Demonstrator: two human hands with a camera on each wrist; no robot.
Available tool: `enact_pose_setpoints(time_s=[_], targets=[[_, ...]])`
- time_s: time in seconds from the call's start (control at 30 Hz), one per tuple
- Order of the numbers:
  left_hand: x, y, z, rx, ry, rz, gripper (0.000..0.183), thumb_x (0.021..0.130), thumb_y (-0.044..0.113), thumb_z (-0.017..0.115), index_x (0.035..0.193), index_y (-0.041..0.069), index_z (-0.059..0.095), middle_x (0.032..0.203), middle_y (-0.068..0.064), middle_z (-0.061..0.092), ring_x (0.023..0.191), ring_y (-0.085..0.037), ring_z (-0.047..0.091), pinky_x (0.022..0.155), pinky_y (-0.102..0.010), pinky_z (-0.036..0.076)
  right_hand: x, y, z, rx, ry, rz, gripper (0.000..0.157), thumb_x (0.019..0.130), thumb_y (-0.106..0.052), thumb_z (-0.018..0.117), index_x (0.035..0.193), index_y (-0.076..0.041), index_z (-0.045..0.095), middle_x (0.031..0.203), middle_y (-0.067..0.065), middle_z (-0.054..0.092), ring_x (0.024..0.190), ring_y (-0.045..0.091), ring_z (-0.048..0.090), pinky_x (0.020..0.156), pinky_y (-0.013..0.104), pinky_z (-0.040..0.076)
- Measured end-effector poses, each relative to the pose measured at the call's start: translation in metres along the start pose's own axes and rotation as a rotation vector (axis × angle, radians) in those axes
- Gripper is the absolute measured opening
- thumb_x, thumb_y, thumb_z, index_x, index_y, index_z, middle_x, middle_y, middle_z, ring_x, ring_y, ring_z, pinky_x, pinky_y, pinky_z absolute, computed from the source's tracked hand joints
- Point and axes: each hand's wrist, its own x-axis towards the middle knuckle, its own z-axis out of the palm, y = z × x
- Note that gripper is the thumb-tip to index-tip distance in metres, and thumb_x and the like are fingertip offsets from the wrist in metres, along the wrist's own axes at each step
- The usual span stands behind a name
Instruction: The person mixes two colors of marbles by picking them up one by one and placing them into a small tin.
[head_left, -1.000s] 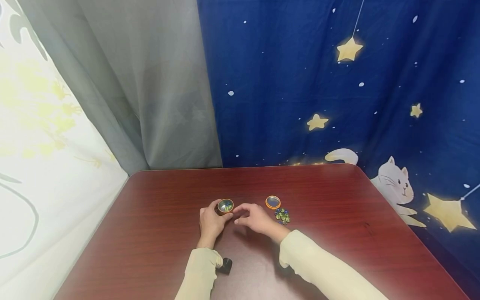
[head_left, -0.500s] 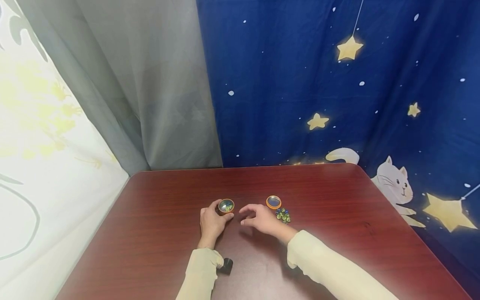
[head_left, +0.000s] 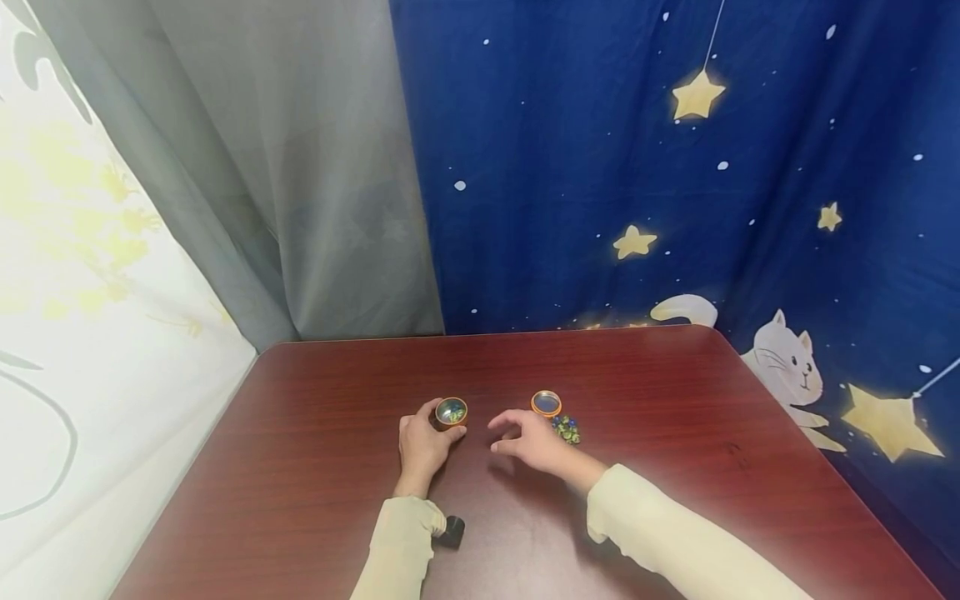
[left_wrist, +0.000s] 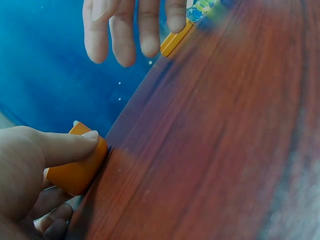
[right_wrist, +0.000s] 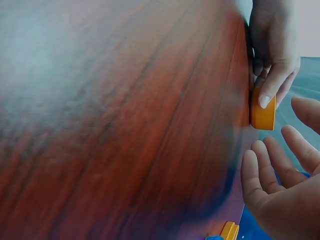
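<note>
My left hand (head_left: 423, 446) grips a small round orange tin (head_left: 452, 412) on the table, thumb on its near side; a few green and blue glass marbles lie inside. In the left wrist view the thumb presses the orange wall of the tin (left_wrist: 80, 167). To the right, my right hand (head_left: 528, 439) hovers over the table with loosely bent fingers and holds nothing. Just beyond its wrist lies a cluster of green and blue marbles (head_left: 567, 430). Behind them rests the tin's orange-rimmed lid (head_left: 546, 404), inner side up. The right wrist view shows the right hand's spread fingers (right_wrist: 280, 165).
A dark red wooden table (head_left: 330, 400) bears everything. Something black (head_left: 453, 532) shows by the left sleeve's cuff. Behind the table's far edge hang a grey curtain (head_left: 337, 208) and a blue star-patterned curtain (head_left: 540, 208).
My right hand has drawn away from the tin, moving right toward the marble cluster. The left hand stays on the tin.
</note>
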Motion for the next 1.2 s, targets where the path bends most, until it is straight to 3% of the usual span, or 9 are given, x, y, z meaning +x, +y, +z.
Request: enact_pose_setpoints(time_s=[0.2, 0.53, 0.77, 1.2], targets=[[-0.004, 0.003, -0.001, -0.001, 0.003, -0.007, 0.065, 0.066, 0.025, 0.09, 0.124, 0.007, 0.064, 0.101, -0.014, 0.068, 0.104, -0.033, 0.049, 0.085, -0.048, 0.042, -0.009, 0.0, -0.003, 0.003, 0.05, 0.012, 0.028, 0.081, -0.008, 0.076, 0.107, -0.002, 0.068, 0.101, 0.009, 0.067, 0.084, 0.019, 0.067, 0.066, 0.029, 0.051], [-0.004, 0.002, 0.0, 0.001, 0.011, 0.008, 0.064, 0.065, 0.024, 0.091, 0.122, 0.006, 0.065, 0.101, -0.014, 0.069, 0.103, -0.034, 0.05, 0.084, -0.047, 0.042, -0.016, 0.001, -0.01, -0.044, 0.15, 0.043, 0.025, 0.079, -0.008, 0.078, 0.102, -0.005, 0.07, 0.082, 0.0, 0.064, 0.071, 0.012, 0.06, 0.058, 0.027, 0.048], [-0.002, 0.0, 0.0, -0.002, 0.014, 0.015, 0.064, 0.065, 0.024, 0.091, 0.121, 0.007, 0.066, 0.102, -0.013, 0.07, 0.102, -0.033, 0.05, 0.085, -0.045, 0.042, -0.022, 0.006, -0.013, -0.037, 0.147, 0.081, 0.024, 0.08, -0.009, 0.077, 0.103, -0.007, 0.069, 0.088, 0.003, 0.066, 0.073, 0.012, 0.061, 0.059, 0.027, 0.048], [-0.004, 0.001, -0.002, -0.012, -0.003, -0.005, 0.064, 0.066, 0.024, 0.09, 0.123, 0.007, 0.064, 0.102, -0.014, 0.069, 0.104, -0.033, 0.049, 0.086, -0.046, 0.042, -0.032, 0.01, -0.016, -0.076, 0.196, 0.021, 0.024, 0.077, -0.004, 0.078, 0.099, -0.004, 0.07, 0.092, 0.006, 0.064, 0.074, 0.017, 0.063, 0.062, 0.026, 0.048]])
